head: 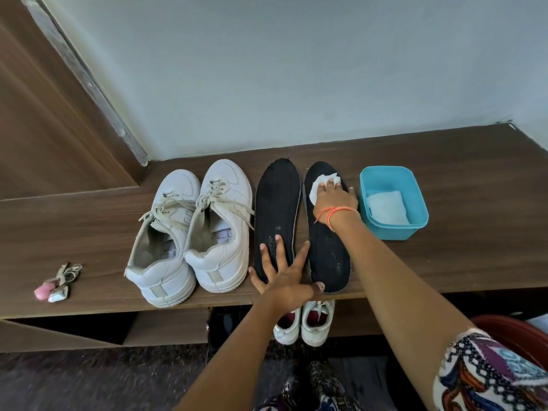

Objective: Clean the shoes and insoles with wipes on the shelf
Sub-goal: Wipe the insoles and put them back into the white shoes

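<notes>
Black foam insoles (pixel 277 203), side by side on the brown wooden shelf (pixel 474 179), are pinned at the heels by the splayed, empty left hand (pixel 284 277). A white wipe (pixel 318 185) is pressed onto the right insole (pixel 327 250) near its toe by the flattened right hand (pixel 335 200). The white lace-up sneakers (pixel 189 232) are judged still to be cleaned.
</notes>
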